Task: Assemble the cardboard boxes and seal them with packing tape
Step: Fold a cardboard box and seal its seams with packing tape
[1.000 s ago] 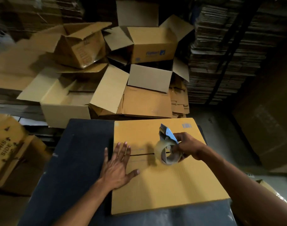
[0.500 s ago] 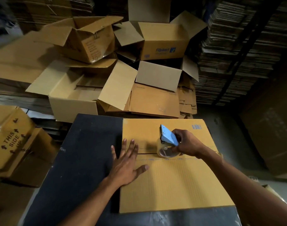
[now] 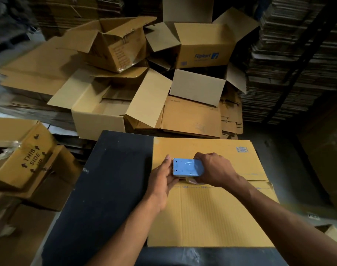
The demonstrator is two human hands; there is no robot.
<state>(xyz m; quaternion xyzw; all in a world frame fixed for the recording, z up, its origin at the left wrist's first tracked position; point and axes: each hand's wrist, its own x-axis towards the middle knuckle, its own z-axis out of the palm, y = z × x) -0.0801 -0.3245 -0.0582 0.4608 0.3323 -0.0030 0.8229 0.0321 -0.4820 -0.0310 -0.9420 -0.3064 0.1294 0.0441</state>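
I'm looking into a dim storeroom: a black worktable [image 3: 98, 189] in front, loose opened cartons [image 3: 110, 45] heaped behind it, tall stacks of flattened cardboard [image 3: 290, 60] at right, grey floor [image 3: 279, 160] beside them.

"THIS SIDE UP", printed in black capitals with small arrows around it, stands on the tilted carton [image 3: 27, 160] at the left; the last word is partly cut off. The open box [image 3: 204, 45] at the top of the pile carries the blue "Flipkart" name and a small blue logo square on its front wall. A flattened carton [image 3: 190, 116] beneath the pile shows a small print that seems to read "28 Litres". The box on the table [image 3: 211, 214] bears a blue barcode near its far right corner and a row of blue print along the flap seam, too small to read
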